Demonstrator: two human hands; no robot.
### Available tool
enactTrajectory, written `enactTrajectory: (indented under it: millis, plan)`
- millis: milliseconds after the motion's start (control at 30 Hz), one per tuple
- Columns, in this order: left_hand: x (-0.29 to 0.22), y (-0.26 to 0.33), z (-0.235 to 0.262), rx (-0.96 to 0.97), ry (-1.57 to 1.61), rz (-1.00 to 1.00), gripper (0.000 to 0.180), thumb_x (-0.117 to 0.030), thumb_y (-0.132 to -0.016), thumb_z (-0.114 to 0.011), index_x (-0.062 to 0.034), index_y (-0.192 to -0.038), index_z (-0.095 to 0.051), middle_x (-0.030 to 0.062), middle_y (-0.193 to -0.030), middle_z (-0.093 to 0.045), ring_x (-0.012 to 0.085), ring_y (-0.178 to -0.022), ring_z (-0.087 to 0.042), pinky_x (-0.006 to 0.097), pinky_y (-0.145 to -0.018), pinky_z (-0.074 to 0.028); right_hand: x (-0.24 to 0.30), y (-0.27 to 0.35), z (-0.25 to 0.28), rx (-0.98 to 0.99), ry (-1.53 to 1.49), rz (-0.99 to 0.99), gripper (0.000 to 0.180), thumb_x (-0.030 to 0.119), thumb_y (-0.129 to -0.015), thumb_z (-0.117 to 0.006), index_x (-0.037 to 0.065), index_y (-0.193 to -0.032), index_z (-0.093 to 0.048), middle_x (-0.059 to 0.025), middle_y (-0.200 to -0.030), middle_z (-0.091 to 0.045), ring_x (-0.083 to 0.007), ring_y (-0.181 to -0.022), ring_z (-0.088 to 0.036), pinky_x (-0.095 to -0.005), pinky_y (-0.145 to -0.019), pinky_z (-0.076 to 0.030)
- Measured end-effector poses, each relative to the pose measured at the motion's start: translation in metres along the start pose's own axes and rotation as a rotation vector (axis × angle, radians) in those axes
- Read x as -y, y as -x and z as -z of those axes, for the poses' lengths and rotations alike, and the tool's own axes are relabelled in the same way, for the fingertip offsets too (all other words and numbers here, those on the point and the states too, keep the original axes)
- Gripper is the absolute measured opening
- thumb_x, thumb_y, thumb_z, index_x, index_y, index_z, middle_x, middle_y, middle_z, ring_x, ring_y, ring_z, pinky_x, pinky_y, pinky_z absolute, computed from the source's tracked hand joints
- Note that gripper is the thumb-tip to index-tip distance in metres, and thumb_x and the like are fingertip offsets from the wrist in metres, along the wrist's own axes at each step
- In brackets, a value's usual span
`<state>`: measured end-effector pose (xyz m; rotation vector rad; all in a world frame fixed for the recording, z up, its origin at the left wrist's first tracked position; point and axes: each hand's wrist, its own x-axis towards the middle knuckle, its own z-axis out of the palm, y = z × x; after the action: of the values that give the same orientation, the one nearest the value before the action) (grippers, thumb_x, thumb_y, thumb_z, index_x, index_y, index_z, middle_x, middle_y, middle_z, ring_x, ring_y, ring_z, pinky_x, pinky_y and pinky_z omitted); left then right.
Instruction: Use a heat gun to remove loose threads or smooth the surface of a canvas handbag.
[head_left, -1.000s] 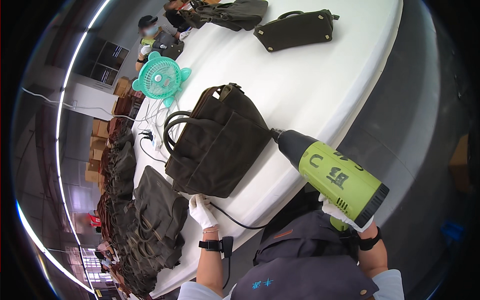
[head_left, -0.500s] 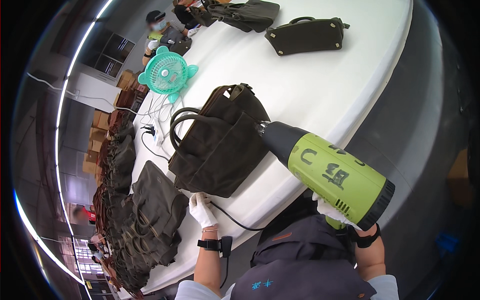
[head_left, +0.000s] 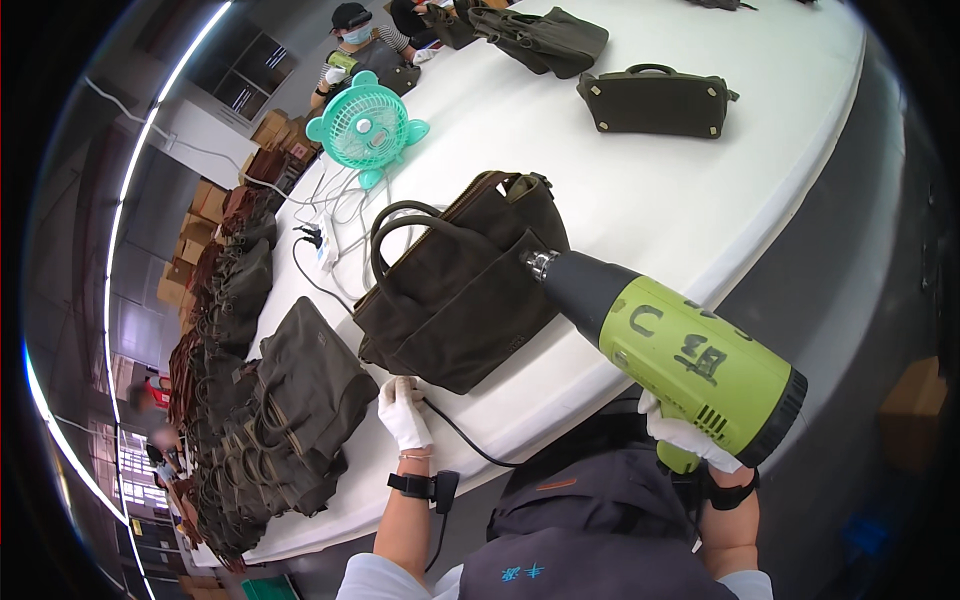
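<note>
Gripping a green heat gun (head_left: 700, 368), right of centre, in the right hand (head_left: 685, 434), aiming at the dark bag (head_left: 455, 300) mid-frame on the counter (head_left: 660, 200); resting left hand (head_left: 404, 415) apart, by bag's lower edge; cannot tell if pinching.

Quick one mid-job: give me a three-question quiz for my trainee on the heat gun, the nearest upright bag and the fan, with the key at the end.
1. Which hand holds the lime-green heat gun?
A) left
B) right
C) both

2. True or false: the heat gun's nozzle points toward the dark bag with two raised handles.

3. Fill in the colour: the round fan is ____.

Key:
1. B, the gloved right hand
2. True
3. Turquoise
</note>
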<state>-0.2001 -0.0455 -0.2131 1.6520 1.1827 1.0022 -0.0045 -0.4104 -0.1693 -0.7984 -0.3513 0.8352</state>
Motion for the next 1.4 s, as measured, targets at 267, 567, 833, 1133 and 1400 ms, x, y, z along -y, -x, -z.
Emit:
enactTrajectory:
  millis: [267, 567, 833, 1133, 1400]
  plan:
    - [0.000, -0.001, 0.001, 0.001, 0.023, -0.022, 0.020, -0.021, -0.093, -0.057, -0.0022, -0.093, -0.062, 0.0031, -0.081, -0.063, 0.0089, -0.063, -0.055, 0.023, -0.056, -0.044, -0.002, 0.000, -0.019, -0.075, 0.441, 0.255, 0.040, 0.003, -0.074, -0.074, 0.004, -0.112, -0.059, -0.0039, -0.084, -0.067, -0.0121, -0.071, -0.063, -0.0225, -0.060, -0.048]
    - [-0.001, 0.000, 0.001, 0.014, 0.069, 0.013, 0.017, -0.019, -0.092, -0.057, -0.0028, -0.091, -0.062, 0.0036, -0.081, -0.064, 0.0092, -0.063, -0.056, 0.023, -0.055, -0.044, 0.015, -0.005, -0.016, -0.081, 0.533, 0.192, 0.038, 0.004, -0.076, -0.076, 0.000, -0.109, -0.058, -0.0083, -0.083, -0.065, -0.0119, -0.071, -0.061, -0.0231, -0.063, -0.049]
    - [0.001, -0.002, 0.001, 0.008, 0.074, -0.005, 0.015, -0.017, -0.091, -0.057, -0.0030, -0.090, -0.062, 0.0035, -0.081, -0.064, 0.0087, -0.062, -0.055, 0.023, -0.054, -0.044, 0.018, -0.011, -0.016, -0.057, 0.389, 0.195, 0.044, 0.001, -0.074, -0.077, 0.001, -0.113, -0.057, -0.0104, -0.090, -0.065, -0.0146, -0.076, -0.062, -0.0262, -0.068, -0.051]
    - [0.000, -0.001, 0.002, 0.000, 0.085, 0.035, 0.016, -0.018, -0.091, -0.058, -0.0029, -0.092, -0.062, 0.0029, -0.081, -0.064, 0.0083, -0.062, -0.054, 0.022, -0.053, -0.044, 0.020, -0.014, -0.004, -0.068, 0.364, 0.117, 0.047, -0.002, -0.072, -0.076, -0.001, -0.114, -0.055, -0.0115, -0.090, -0.064, -0.0154, -0.073, -0.060, -0.0268, -0.065, -0.051]
    - [0.002, -0.002, 0.002, -0.002, 0.073, 0.035, 0.016, -0.017, -0.091, -0.058, -0.0024, -0.093, -0.062, 0.0032, -0.081, -0.064, 0.0084, -0.062, -0.055, 0.022, -0.053, -0.044, 0.029, -0.019, -0.008, -0.010, 0.499, 0.085, 0.044, -0.003, -0.073, -0.074, -0.001, -0.113, -0.056, -0.0123, -0.090, -0.063, -0.0152, -0.072, -0.060, -0.0257, -0.064, -0.050]
